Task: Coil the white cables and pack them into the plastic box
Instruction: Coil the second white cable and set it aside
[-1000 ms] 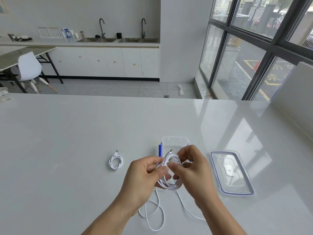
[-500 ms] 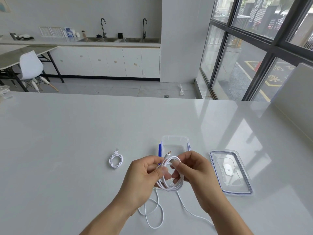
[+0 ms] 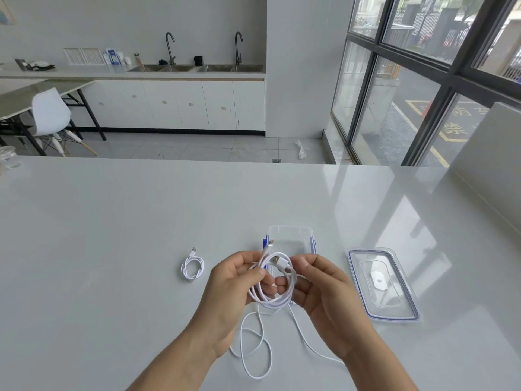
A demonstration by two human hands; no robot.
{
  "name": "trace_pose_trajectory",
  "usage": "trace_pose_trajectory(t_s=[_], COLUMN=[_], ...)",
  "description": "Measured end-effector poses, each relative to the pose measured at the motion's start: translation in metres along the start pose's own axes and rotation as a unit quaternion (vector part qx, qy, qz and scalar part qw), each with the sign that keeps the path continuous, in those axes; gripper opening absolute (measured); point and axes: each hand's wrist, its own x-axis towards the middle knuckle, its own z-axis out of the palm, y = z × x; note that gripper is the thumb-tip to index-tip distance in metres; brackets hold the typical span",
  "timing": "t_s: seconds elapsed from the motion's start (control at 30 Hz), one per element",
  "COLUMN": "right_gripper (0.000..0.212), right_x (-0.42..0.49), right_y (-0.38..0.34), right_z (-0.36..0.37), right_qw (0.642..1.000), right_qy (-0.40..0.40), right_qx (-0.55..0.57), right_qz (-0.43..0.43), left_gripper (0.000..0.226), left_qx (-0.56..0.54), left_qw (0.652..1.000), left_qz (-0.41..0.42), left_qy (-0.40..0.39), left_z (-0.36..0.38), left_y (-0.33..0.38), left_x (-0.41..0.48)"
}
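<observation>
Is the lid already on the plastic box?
No: the lid lies flat on the table to the right of the open plastic box, apart from it.

Beyond my white table [image 3: 112, 221] I see a white chair [image 3: 50, 114], a counter with two sinks [image 3: 197, 68] and black taps [image 3: 169, 46], and large windows [image 3: 423, 80] on the right.

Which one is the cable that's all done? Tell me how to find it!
Start at the big white table and find the two hands in the middle. Just beyond the left hand lies a small coiled cable, alone on the tabletop. Unlike the cable in the hands, which trails loose loops, this one is a tight little bundle nobody is touching.
</observation>
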Motion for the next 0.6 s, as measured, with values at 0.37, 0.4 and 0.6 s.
trace_pose_trajectory(t_s=[0.37,0.4,0.6], right_gripper=[0.015,0.016,0.021], right_x=[-0.003,-0.004,-0.009], right_y=[0.017,0.019,0.032], right_z=[0.001,0.002,0.008], right_qw=[0.950,0.935,0.864], right_qy=[0.097,0.110,0.135], right_qx=[-0.267,-0.300,-0.431], right_qz=[-0.128,-0.152,-0.223], left_gripper=[0.019,0.021,0.022], left_qx=[0.020,0.023,-0.147], left_qw=[1.000,1.000,0.986], left_qz=[0.010,0.010,-0.067], left_qy=[0.004,0.007,0.035], left_z=[0.000,0.001,0.009], left_y=[-0.007,-0.008,-0.007], left_x=[-0.002,-0.002,0.002])
